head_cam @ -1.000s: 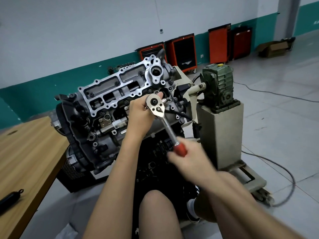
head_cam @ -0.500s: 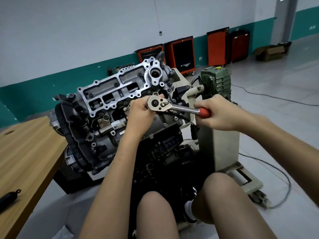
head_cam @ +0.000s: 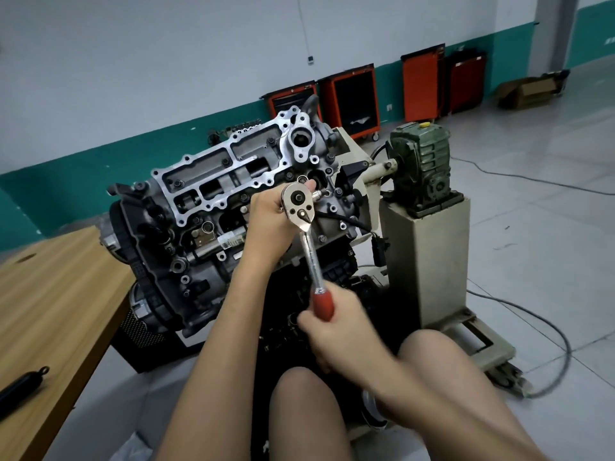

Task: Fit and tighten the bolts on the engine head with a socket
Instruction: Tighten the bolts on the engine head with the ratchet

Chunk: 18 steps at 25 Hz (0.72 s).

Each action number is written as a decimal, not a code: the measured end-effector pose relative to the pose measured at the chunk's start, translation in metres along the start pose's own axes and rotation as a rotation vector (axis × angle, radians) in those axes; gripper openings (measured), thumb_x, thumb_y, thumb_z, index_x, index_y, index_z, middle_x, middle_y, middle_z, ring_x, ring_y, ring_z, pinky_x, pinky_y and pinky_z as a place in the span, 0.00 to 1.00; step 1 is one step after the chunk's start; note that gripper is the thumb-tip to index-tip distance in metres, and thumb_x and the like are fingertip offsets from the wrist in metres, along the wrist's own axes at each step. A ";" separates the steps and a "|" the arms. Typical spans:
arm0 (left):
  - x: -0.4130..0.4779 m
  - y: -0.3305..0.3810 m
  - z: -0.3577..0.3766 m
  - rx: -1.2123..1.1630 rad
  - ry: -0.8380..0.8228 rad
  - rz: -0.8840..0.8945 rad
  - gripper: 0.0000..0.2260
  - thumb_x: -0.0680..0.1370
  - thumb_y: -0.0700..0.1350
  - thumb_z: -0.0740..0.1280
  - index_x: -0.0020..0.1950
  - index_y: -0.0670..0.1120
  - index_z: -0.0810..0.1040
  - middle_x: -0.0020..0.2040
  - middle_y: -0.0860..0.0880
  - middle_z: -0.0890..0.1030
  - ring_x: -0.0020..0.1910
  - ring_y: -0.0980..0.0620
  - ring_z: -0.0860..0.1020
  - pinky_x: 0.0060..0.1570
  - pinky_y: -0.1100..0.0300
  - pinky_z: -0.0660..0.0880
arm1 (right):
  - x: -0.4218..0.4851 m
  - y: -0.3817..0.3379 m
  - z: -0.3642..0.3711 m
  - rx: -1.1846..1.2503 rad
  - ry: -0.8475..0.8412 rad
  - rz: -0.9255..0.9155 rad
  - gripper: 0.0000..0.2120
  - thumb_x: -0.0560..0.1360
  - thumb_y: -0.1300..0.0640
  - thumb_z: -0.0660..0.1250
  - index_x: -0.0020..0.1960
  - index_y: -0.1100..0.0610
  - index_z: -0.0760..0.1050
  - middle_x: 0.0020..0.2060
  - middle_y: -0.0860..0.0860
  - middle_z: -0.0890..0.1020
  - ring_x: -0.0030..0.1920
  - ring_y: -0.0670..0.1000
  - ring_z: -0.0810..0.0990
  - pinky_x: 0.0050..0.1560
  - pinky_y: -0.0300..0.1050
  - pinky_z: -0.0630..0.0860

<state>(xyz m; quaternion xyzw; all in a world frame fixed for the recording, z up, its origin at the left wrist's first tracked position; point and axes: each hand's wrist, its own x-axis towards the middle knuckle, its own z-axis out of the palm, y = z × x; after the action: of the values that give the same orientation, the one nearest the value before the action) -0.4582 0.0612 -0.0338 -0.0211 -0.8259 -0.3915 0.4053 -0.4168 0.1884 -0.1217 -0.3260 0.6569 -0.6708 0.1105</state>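
Observation:
The engine head [head_cam: 213,181] is a grey aluminium casting mounted tilted on a stand, with several bolts along its rim. A chrome ratchet wrench [head_cam: 307,241] with a red grip sits on the head's right side, its handle pointing down toward me. My left hand [head_cam: 269,224] wraps round the ratchet's round head and steadies it against the engine. My right hand [head_cam: 336,327] grips the red handle end, slightly blurred. The socket and the bolt under it are hidden behind the ratchet head and my fingers.
A beige stand pillar [head_cam: 429,261] with a green gearbox [head_cam: 421,161] stands right of the engine. A wooden table [head_cam: 56,294] with a black cylinder [head_cam: 20,387] lies at left. Orange tool cabinets [head_cam: 352,98] line the far wall. A cable [head_cam: 549,334] runs over the floor at right.
My right hand swung the ratchet handle from pointing right, level with the head, back down toward my lap. My left hand stayed on the ratchet head.

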 end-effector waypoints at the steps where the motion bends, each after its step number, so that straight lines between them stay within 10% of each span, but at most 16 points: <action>1: 0.000 0.000 -0.001 -0.005 -0.010 0.006 0.25 0.77 0.44 0.68 0.21 0.55 0.67 0.20 0.58 0.66 0.23 0.62 0.63 0.29 0.66 0.63 | 0.005 -0.003 -0.030 -0.140 -0.074 -0.049 0.16 0.69 0.68 0.65 0.33 0.53 0.63 0.25 0.48 0.65 0.24 0.46 0.64 0.26 0.43 0.63; 7: 0.002 -0.004 -0.002 -0.009 -0.005 -0.002 0.11 0.77 0.37 0.66 0.38 0.52 0.75 0.23 0.61 0.73 0.32 0.57 0.71 0.32 0.66 0.73 | 0.083 -0.062 -0.146 -0.996 -0.155 -0.381 0.14 0.68 0.64 0.65 0.31 0.51 0.64 0.25 0.44 0.68 0.26 0.42 0.69 0.31 0.36 0.64; 15: -0.001 -0.003 0.004 -0.012 0.022 0.013 0.22 0.77 0.44 0.68 0.25 0.60 0.73 0.22 0.62 0.69 0.24 0.65 0.66 0.31 0.69 0.65 | -0.004 0.016 0.032 0.125 0.157 -0.055 0.11 0.67 0.59 0.66 0.33 0.53 0.63 0.24 0.47 0.65 0.25 0.49 0.64 0.26 0.48 0.65; 18: -0.002 -0.003 0.000 -0.031 -0.015 0.032 0.12 0.76 0.42 0.69 0.34 0.53 0.76 0.22 0.59 0.72 0.25 0.67 0.66 0.33 0.72 0.65 | -0.005 0.008 0.035 0.128 0.146 -0.032 0.12 0.66 0.59 0.65 0.32 0.51 0.62 0.23 0.47 0.65 0.25 0.48 0.64 0.26 0.47 0.65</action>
<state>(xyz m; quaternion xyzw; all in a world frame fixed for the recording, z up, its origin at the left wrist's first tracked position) -0.4581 0.0599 -0.0376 -0.0435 -0.8222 -0.3976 0.4051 -0.3949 0.1622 -0.1339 -0.2791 0.6137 -0.7350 0.0721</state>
